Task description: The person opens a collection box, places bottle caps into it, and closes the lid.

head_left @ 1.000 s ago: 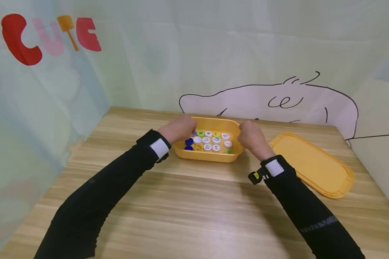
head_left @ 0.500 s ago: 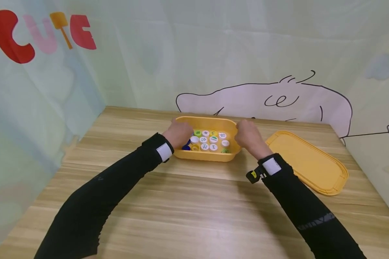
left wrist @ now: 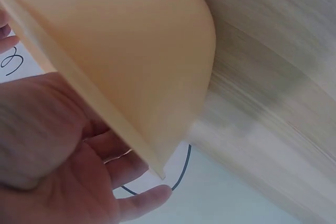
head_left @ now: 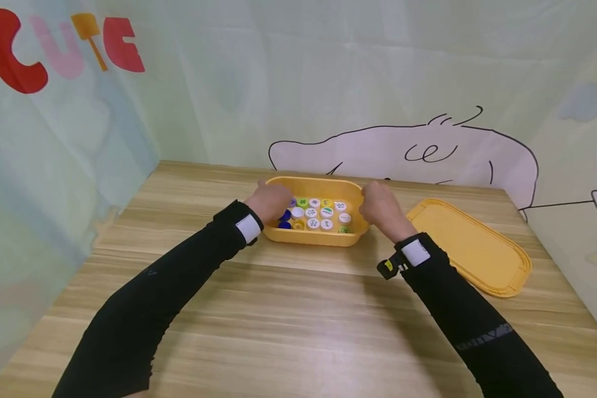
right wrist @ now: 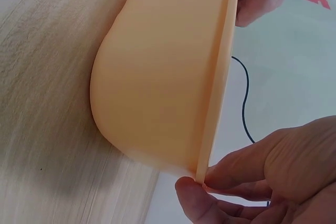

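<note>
A yellow plastic tub (head_left: 314, 237) stands on the wooden table, with several bottle caps (head_left: 312, 224) in white, blue, green and yellow laid out on its floor. My right hand (head_left: 384, 209) pinches the rim at the right end; the right wrist view shows the thumb (right wrist: 195, 199) outside and fingers inside. At the left end is my left hand (head_left: 270, 202), covering part of the rim and some caps. In the left wrist view its fingers (left wrist: 126, 169) hang loosely bent just beyond the rim, with one extended finger (left wrist: 144, 203) past the rim's corner, apart from the others.
A yellow lid (head_left: 472, 246) lies flat at the right, partly behind the right forearm. A printed cloth backdrop (head_left: 209, 83) rises along the table's back edge and left side. Bare wooden tabletop (head_left: 288, 326) extends in front of the tub.
My left hand has shifted left and slightly down to the tub's left end, uncovering the back-left rim. The right hand keeps its hold on the rim. The head view has turned slightly right.
</note>
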Action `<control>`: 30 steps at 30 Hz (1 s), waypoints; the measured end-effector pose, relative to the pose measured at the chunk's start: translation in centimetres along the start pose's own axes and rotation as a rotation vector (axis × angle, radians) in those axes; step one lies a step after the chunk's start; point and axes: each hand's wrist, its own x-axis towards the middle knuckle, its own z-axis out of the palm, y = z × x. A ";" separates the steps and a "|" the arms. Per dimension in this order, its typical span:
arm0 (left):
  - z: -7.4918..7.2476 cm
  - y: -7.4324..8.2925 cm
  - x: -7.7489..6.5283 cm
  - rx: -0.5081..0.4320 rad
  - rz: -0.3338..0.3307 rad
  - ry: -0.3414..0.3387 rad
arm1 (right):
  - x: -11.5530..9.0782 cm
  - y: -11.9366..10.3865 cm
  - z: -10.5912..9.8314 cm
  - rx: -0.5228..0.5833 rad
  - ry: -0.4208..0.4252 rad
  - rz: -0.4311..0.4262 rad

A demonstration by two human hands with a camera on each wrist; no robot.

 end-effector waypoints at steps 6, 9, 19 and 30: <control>0.3 -0.4 -0.5 0.045 -0.005 0.021 | 0.2 -0.5 0.2 -0.014 -0.003 -0.006; 0.6 -0.6 -0.7 0.041 -0.016 0.030 | 0.2 -0.8 0.2 -0.024 -0.002 -0.012; -0.3 -1.4 -1.2 -0.062 0.026 0.032 | 0.3 -0.7 -0.1 -0.032 -0.001 -0.016; -4.0 -3.4 -6.1 -0.280 0.155 0.118 | -1.2 3.7 -3.7 0.020 -0.140 0.059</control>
